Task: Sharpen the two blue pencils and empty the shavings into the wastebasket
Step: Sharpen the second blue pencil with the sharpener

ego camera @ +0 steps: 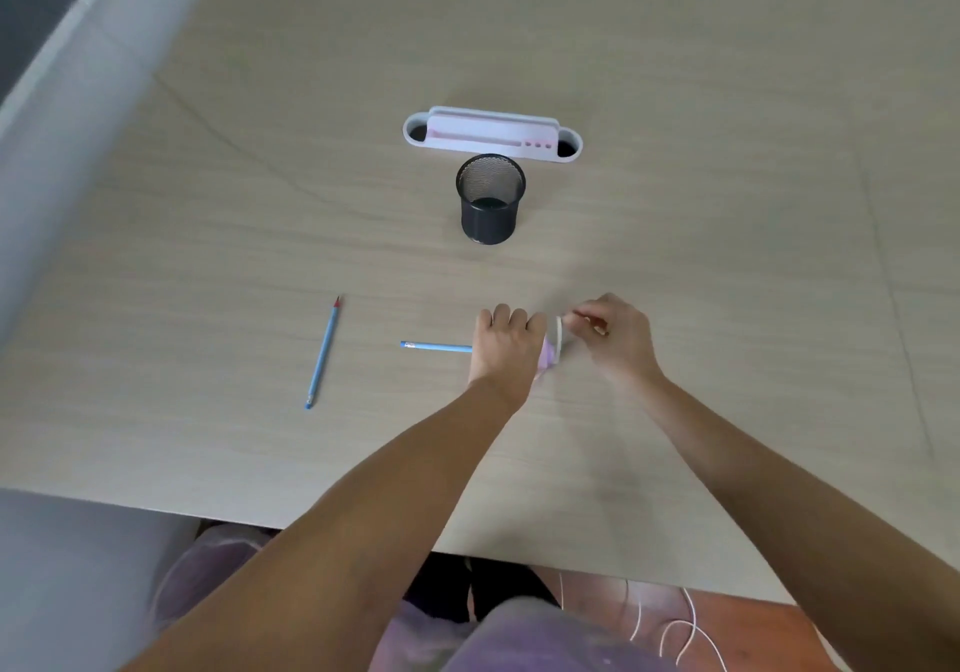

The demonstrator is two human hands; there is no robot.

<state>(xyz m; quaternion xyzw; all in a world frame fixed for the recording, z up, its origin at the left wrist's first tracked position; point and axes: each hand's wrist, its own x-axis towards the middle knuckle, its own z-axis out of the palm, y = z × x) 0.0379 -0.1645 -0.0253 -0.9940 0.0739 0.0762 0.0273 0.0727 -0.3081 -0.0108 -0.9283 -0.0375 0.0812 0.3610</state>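
Head view: black mesh cup, round, upright at frame centre; contents not discernible. Behind it, a white-and-pink plastic organizer. Left hand is curled around a blue pencil and pink sharpener; right hand pinches the sharpener's crank. Second blue pencil lies left on the woodgrain table.

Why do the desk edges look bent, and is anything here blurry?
Head view: the wide-angle lens curves the table edges. The right hand and the sharpener are smeared by motion. The mesh cup and the loose pencil stay fairly crisp under soft, even light.
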